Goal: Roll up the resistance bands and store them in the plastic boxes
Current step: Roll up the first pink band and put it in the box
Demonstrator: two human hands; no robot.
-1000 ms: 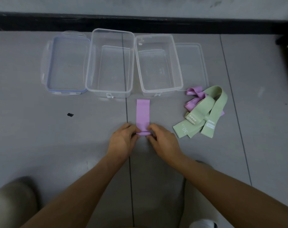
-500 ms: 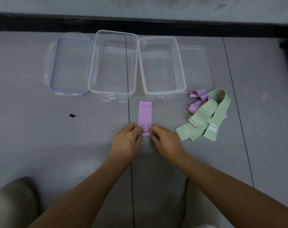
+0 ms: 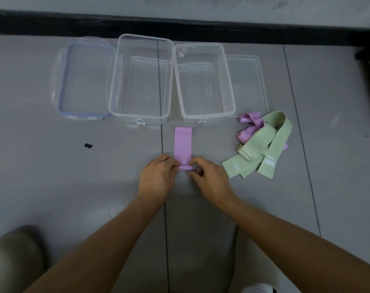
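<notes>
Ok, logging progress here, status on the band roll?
Left hand, right hand pinch purple band, roll barely started. Large box, small box empty. Nothing blocking.

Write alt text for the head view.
Left grip and right grip pinch the rolled near end of a purple resistance band on the grey floor before two open plastic boxes; green and purple bands lie piled at right.

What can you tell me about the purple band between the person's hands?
The purple band is a flat, soft-looking strip of matte lilac fabric. It lies straight on the grey floor, pointing toward the smaller clear box. Its near end is curled into a small roll, pinched by the left hand and right hand.
</notes>
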